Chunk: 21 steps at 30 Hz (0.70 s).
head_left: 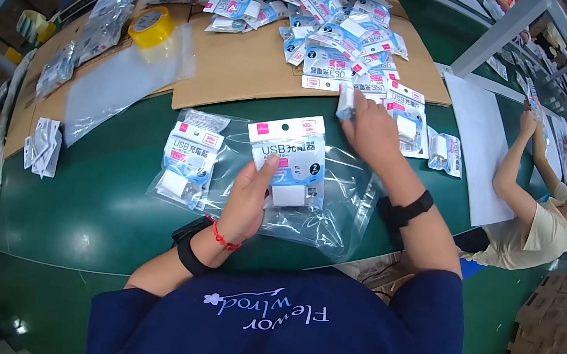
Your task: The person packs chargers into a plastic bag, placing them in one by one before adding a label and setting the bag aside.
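My left hand (248,197) pinches a packaged charger (295,153), a clear bag with a white, pink and blue card and a white adapter at its lower end. Beneath it a large clear plastic bag (336,223) lies flat on the green table. Another packaged charger (189,157) rests on the left part of that bag. My right hand (375,129) reaches forward to the near edge of the heap of packaged chargers (344,37). Its fingers are closed on one small pack (346,103), partly hidden by them. Just right of that hand lie two more packs (405,122).
Brown cardboard (240,80) covers the far part of the green table (85,196). A yellow tape roll (149,27), clear plastic sheets (112,100) and filled bags (107,20) lie at left, near a small stack of cards (43,148). A co-worker (535,197) works at right beside a white sheet (473,141).
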Available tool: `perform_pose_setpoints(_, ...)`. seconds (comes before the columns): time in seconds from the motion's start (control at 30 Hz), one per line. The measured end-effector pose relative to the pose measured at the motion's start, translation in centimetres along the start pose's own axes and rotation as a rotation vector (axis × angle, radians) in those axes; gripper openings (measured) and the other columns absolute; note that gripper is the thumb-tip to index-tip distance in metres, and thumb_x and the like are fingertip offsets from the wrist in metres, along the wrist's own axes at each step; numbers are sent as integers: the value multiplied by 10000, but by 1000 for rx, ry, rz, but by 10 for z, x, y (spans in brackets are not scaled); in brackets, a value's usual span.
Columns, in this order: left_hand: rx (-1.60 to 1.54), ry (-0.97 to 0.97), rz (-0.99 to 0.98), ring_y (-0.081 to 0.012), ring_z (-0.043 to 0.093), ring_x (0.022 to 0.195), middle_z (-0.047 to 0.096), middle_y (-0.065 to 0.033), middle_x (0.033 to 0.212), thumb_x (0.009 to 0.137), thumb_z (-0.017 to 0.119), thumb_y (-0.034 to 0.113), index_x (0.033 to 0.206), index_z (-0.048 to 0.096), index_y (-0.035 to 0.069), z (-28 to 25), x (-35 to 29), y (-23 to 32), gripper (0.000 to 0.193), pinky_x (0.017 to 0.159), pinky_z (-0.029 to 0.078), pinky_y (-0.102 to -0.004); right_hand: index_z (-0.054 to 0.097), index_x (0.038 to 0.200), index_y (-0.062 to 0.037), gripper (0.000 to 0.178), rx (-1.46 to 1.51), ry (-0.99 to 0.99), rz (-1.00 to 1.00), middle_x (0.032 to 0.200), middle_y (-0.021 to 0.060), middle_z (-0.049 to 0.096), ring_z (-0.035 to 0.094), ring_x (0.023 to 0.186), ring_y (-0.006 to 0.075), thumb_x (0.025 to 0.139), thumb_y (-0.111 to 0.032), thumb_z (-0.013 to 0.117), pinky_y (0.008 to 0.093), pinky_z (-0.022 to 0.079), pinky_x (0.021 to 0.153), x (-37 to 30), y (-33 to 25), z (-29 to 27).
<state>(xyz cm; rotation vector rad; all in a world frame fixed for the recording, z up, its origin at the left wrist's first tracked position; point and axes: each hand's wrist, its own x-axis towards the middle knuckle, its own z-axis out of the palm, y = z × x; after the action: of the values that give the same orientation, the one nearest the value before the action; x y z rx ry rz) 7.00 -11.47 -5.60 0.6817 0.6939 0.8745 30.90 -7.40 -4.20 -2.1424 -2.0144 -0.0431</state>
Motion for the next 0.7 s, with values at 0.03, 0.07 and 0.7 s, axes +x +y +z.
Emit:
perform_pose_setpoints(0.03,65,10,71,-157,586,1026,610,-95,1144,990,482,248,1233,504,-6,-1,-1,3,352,887,470,-301,467,1295,24,564,185,-53,87,1121,210,607,589,1040,315,840,-263,635,355,456,903,2,4,-10)
perform_pose_setpoints(0.07,130,20,140,-142,581,1014,615,-91,1131,989,488,243,1225,510,-5,-2,-1,6,344,876,466,-289,449,1304,34,563,370,-107,174,1153,204,594,577,1064,310,858,-273,604,354,439,928,3,9,-20)
perform_pose_setpoints(0.7,419,-9,433,-79,565,905,618,-45,1001,945,562,169,1116,529,0,20,9,9,243,780,461,-236,189,1466,-18,692,1733,83,76,1315,112,494,478,1201,166,902,-94,582,311,367,1018,-77,-85,-17)
